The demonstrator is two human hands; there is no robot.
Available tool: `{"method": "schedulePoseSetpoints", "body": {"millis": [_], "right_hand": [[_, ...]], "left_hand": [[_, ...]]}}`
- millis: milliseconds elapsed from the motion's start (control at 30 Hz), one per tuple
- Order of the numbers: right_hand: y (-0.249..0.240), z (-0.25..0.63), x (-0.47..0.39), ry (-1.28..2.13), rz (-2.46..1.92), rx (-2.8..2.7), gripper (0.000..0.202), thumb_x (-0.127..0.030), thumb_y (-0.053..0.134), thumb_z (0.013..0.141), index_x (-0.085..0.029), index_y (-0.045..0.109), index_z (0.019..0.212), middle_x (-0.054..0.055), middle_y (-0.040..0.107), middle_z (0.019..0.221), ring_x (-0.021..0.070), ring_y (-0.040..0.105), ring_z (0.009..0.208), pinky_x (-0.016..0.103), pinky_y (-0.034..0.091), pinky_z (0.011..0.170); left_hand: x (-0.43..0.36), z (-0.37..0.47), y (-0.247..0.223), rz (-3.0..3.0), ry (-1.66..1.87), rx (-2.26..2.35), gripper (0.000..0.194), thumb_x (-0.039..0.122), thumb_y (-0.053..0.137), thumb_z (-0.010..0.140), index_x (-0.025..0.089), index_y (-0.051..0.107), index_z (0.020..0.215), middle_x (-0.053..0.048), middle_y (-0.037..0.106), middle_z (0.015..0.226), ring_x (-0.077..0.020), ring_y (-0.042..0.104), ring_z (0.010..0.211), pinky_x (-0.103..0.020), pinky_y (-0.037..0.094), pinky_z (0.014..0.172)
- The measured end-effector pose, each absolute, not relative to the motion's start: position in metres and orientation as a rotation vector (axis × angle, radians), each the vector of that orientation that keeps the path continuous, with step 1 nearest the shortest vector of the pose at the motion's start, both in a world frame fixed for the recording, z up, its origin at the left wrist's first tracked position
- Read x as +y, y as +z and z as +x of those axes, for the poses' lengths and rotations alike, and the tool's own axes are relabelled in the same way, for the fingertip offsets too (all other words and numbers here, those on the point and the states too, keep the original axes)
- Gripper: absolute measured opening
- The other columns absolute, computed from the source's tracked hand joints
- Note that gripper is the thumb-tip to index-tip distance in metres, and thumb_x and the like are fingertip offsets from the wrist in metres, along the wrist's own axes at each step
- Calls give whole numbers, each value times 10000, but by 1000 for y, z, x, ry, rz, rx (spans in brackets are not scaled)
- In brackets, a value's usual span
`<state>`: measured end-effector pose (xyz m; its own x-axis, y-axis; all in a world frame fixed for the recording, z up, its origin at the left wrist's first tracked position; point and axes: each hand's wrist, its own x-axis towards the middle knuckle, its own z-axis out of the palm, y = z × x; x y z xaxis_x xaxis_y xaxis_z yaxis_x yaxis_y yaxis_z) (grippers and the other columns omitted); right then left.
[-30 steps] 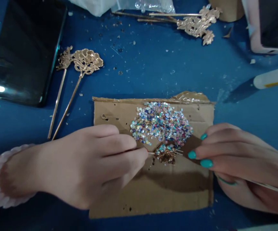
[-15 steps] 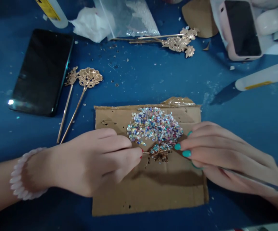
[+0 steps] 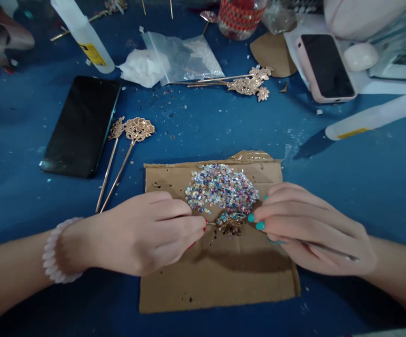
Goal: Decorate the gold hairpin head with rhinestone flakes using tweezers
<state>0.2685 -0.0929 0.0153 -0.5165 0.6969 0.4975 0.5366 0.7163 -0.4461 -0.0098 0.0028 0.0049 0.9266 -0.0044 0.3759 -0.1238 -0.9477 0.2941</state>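
My left hand point(image 3: 150, 234), with a beaded bracelet at its wrist, pinches the thin stem of a gold hairpin. The hairpin's ornate head point(image 3: 230, 223), partly covered with small shiny pieces, lies over the cardboard point(image 3: 224, 290). From the right, my right hand point(image 3: 304, 227), with green nails, has its fingers closed round slim metal tweezers point(image 3: 332, 252), whose tips reach the ornate head. A pile of multicoloured shiny chips point(image 3: 223, 187) spreads on the cardboard just beyond the hairpin.
Two gold hairpins point(image 3: 139, 128) lie beside a black phone point(image 3: 81, 126) at left. Farther back are more gold hairpins point(image 3: 247, 85), a plastic bag point(image 3: 185, 56), a white tube point(image 3: 86, 40) and a pink-cased phone point(image 3: 326, 68). Another white tube point(image 3: 371, 118) lies at right.
The view has shifted, showing more of the table's far side. Both hands keep their grips, with the right hand's tweezers still at the hairpin head.
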Motion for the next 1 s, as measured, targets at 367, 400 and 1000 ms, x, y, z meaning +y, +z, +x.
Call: {"method": "schedulePoseSetpoints", "body": {"millis": [367,400,1000], "right_hand": [[20,271,-88,323,-923,-2258,120,-48,578,908,-142,606,978,81,747,837,151,716,814,301,624,785],[21,272,-88,318,-929,-2260,123,-50,583,901,-142,611,977,89,746,833,155,715,818,301,625,784],[34,259,-97,833,-966,-2230,93,-159,586,986,-161,678,996,27,791,896,107,733,923,238,624,866]], "left_hand": [[3,-8,8,2740,517,-76,192,84,449,998,113,631,1052,-46,783,1020,-148,677,808,-318,516,636],[3,-8,8,2735,517,-68,190,83,451,997,116,631,1048,-43,782,1012,-147,675,805,-318,513,634],[3,-3,9,2719,438,-15,306,128,358,1055,146,664,1047,-30,766,965,-137,657,790,-299,489,664]]}}
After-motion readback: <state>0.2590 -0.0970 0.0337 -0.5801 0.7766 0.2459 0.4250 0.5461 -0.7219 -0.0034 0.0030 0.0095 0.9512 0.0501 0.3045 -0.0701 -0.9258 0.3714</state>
